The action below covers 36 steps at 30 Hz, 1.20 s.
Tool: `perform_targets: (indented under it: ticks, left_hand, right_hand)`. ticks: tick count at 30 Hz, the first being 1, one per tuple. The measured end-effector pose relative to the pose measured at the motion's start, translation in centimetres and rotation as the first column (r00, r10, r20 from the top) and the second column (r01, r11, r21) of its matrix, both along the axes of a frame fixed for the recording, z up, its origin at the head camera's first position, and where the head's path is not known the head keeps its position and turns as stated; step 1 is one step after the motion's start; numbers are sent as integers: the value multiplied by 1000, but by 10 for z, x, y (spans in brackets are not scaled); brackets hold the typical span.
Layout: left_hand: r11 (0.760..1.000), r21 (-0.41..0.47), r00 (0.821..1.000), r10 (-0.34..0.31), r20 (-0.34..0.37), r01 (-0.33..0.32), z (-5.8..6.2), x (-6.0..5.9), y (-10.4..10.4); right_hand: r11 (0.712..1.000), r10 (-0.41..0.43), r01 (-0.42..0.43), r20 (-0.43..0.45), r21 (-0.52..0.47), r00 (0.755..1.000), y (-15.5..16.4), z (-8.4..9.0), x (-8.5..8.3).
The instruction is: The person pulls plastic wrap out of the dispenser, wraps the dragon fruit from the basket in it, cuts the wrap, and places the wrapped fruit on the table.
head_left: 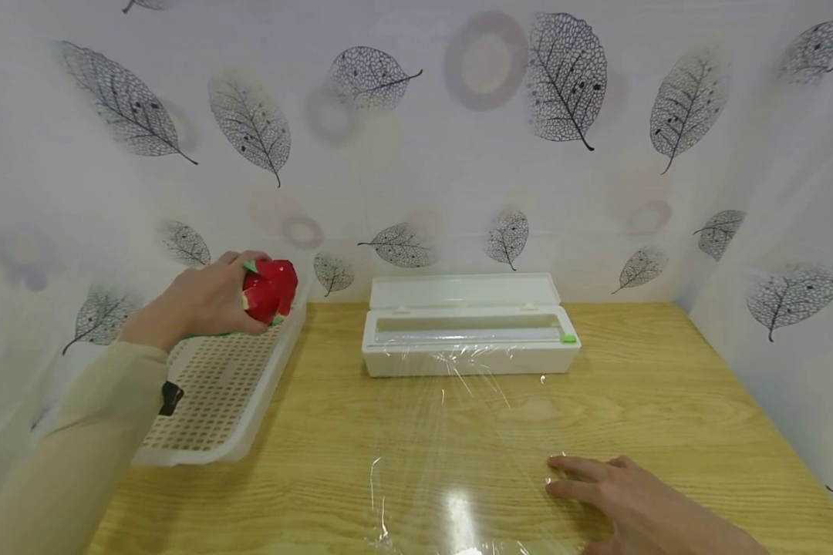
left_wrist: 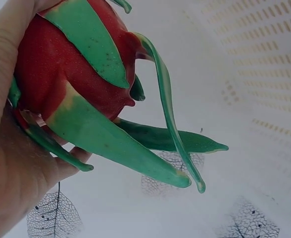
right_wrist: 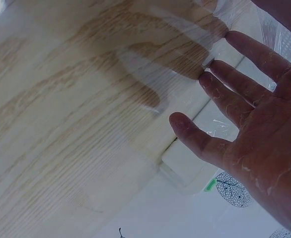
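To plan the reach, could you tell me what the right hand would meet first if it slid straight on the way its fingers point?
The right hand points left across the clear plastic film on the wooden table; the way looks free up to the white perforated tray, though depth is unclear.

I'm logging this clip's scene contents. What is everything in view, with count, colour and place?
dragon fruit: 1, red with green scales, held over the tray's far end
tray: 1, white, perforated, table's left side
wrap dispenser: 1, white with green slider, lid open, table's far middle
cling film: 1 sheet, clear, pulled from the dispenser across the table
table: 1, light wood
backdrop: white with grey leaf print, behind and at both sides
left hand: grips the dragon fruit
right hand: fingers straight, flat on the film's near right edge
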<state>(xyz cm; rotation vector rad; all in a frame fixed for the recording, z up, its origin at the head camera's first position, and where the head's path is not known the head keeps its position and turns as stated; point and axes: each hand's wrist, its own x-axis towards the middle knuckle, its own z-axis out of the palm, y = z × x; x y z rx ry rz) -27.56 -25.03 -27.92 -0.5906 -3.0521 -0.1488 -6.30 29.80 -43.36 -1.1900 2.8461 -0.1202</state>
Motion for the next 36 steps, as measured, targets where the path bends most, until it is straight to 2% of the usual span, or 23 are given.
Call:
perform_targets:
  ticks: [7, 16, 22, 26, 36]
  left_hand:
    - [999, -39, 998, -33, -44, 32, 2, 5, 5]
    - [996, -63, 993, -65, -94, 59, 3, 9, 10]
    - [995, -29, 992, -99, -83, 97, 4, 14, 17]
    - [993, -3, 990, -116, -82, 117, 4, 19, 22]
    - [982, 7, 975, -186, -123, 188, 7, 28, 44]
  right_hand:
    - [999, 25, -26, -55, -18, 998, 1, -2, 0]
    - [1000, 21, -22, -50, -13, 999, 2, -3, 1]
    - [1000, 14, -15, -39, -11, 999, 2, -3, 1]
    - [1000, 21, -22, -69, -11, 997, 2, -4, 2]
    - [999, 30, -35, -112, -41, 993, 2, -3, 3]
